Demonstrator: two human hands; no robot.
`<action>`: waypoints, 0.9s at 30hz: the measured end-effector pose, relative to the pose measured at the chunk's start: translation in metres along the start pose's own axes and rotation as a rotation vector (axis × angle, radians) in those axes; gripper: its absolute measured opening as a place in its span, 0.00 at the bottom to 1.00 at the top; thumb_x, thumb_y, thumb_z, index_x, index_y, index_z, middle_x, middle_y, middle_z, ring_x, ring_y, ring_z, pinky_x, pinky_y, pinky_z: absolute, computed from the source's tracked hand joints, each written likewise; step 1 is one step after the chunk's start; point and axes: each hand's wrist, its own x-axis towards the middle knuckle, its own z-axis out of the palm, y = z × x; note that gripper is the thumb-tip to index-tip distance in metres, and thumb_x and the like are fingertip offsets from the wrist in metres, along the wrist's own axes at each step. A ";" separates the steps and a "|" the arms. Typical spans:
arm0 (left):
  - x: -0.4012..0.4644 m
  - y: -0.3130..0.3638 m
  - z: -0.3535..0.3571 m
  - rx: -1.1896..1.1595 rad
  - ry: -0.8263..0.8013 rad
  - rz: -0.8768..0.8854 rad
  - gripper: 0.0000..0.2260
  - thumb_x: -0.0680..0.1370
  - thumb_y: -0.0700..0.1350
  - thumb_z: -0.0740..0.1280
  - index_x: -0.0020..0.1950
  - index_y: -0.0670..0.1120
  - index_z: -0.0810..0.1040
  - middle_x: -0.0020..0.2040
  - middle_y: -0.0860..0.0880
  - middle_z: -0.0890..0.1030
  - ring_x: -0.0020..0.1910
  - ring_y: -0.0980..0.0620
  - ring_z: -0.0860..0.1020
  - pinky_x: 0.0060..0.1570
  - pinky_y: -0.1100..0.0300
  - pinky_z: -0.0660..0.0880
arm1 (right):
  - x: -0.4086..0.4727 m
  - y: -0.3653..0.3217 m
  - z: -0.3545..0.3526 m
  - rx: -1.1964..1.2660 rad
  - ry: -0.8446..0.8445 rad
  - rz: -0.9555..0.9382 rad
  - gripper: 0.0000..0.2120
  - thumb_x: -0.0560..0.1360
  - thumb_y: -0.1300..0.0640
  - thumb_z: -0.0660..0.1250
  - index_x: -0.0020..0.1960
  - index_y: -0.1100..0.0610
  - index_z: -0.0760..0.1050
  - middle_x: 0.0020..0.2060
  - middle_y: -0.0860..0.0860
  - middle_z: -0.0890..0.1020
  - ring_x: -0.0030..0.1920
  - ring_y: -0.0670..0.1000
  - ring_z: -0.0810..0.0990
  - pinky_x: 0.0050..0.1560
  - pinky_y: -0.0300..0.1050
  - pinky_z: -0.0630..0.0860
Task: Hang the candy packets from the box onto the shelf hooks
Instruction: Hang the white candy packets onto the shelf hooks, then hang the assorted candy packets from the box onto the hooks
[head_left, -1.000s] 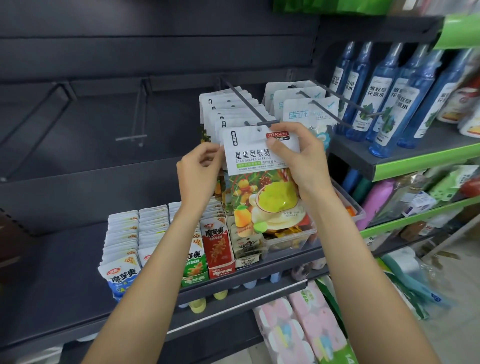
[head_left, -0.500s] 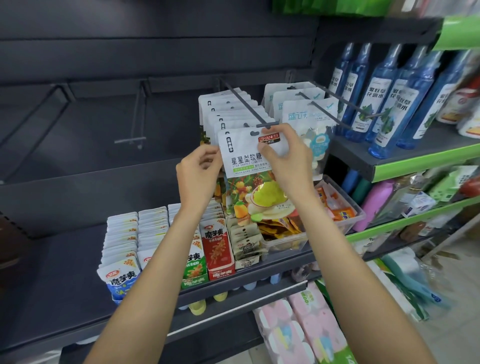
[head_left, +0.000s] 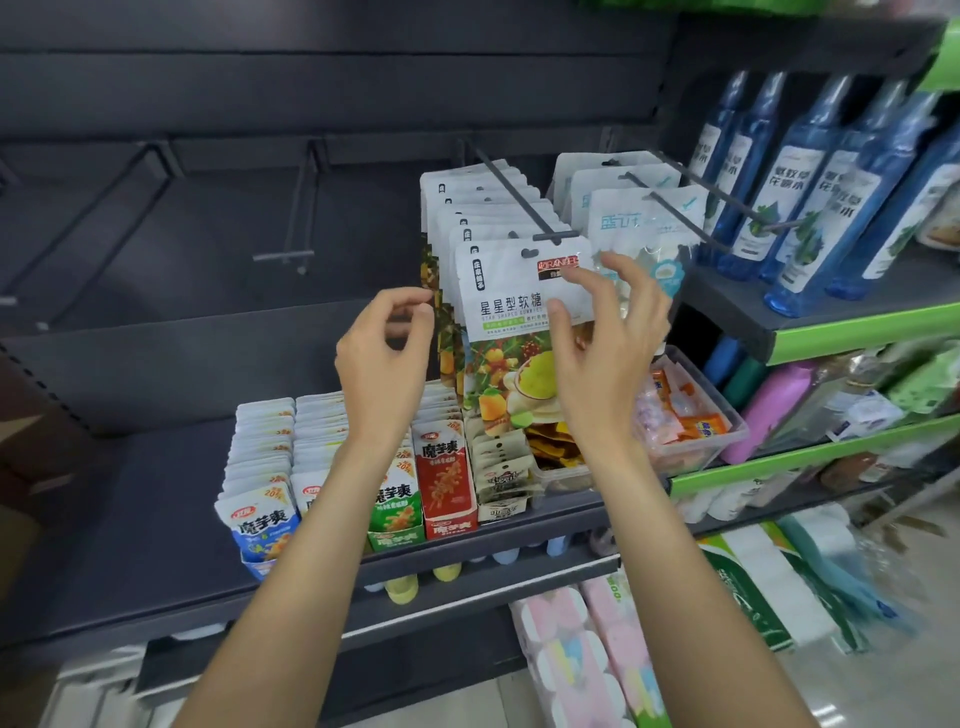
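1. Neither hand grips anything: the left hand (head_left: 387, 358) hovers with its fingers loosely curled, thumb and forefinger close together just left of the hanging packets, holding nothing; the right hand (head_left: 605, 353) is spread, fingers apart and relaxed, in front of the front candy packet (head_left: 511, 332). Whether its fingertips touch the packet I cannot tell.
2. At the far left of the dark back panel, two bare hooks (head_left: 291, 228) stick out with nothing on them.
3. Below them, on the left part of the grey shelf (head_left: 130, 519), rows of small snack pouches (head_left: 260, 467) stand packed together, blue-fronted, then green, then red toward the right.
4. At the middle, the front candy packet hangs from the centre hook (head_left: 511, 192) at its outer tip, foremost in a row of matching white-topped packets (head_left: 467, 208) lined up behind it on the same hook.
5. Right of that hook, a second hook (head_left: 670, 218) carries pale packets with blue lettering (head_left: 623, 218).
6. Under the right hand, a clear plastic box (head_left: 691, 447) sits at the right end of the grey shelf, holding orange and pink wrapped sweets.
7. Farther right, tall blue bottles (head_left: 810, 182) stand on a green-edged shelf (head_left: 857, 332), with more goods on the green-edged shelves beneath.
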 end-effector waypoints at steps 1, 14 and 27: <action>-0.005 0.002 -0.005 0.035 0.026 0.030 0.06 0.78 0.45 0.64 0.50 0.54 0.80 0.44 0.55 0.81 0.42 0.56 0.80 0.45 0.53 0.80 | -0.004 -0.003 -0.005 0.025 0.025 -0.031 0.09 0.77 0.56 0.68 0.55 0.57 0.79 0.58 0.57 0.76 0.60 0.56 0.72 0.59 0.52 0.68; -0.132 -0.075 -0.167 0.516 -0.024 0.157 0.09 0.76 0.48 0.63 0.48 0.48 0.83 0.45 0.56 0.83 0.45 0.57 0.77 0.50 0.63 0.71 | -0.149 -0.135 0.011 0.339 -0.844 -0.257 0.11 0.77 0.54 0.59 0.50 0.55 0.79 0.42 0.49 0.83 0.41 0.51 0.81 0.39 0.47 0.77; -0.178 -0.187 -0.528 0.573 -0.217 -0.349 0.13 0.74 0.41 0.67 0.57 0.51 0.81 0.52 0.57 0.83 0.47 0.57 0.80 0.45 0.65 0.75 | -0.339 -0.359 0.102 0.273 -1.437 -0.233 0.09 0.79 0.53 0.62 0.57 0.49 0.78 0.52 0.45 0.81 0.51 0.50 0.80 0.47 0.50 0.77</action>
